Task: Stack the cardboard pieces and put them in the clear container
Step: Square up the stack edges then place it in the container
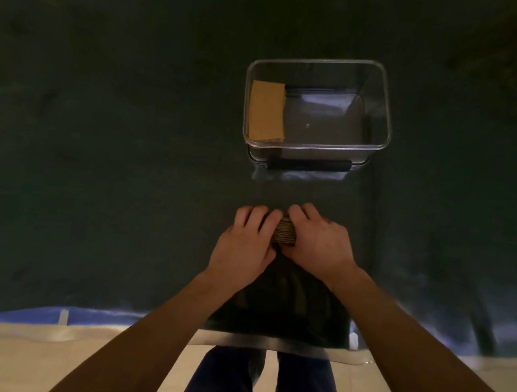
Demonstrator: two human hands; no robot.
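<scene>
A stack of brown cardboard pieces (285,233) stands on the dark table in front of me, its layered edge showing between my hands. My left hand (246,242) clasps its left side and my right hand (317,239) clasps its right side, fingers curled over the top. Most of the stack is hidden under my hands. Farther back stands the clear container (385,113), rectangular with a dark handle on its near side. Inside it, along the left wall, lies a tan cardboard stack (267,111).
A dark cloth (97,148) covers the table, with its near edge (262,343) just above my legs. Pale floor tiles (14,358) show below the edge.
</scene>
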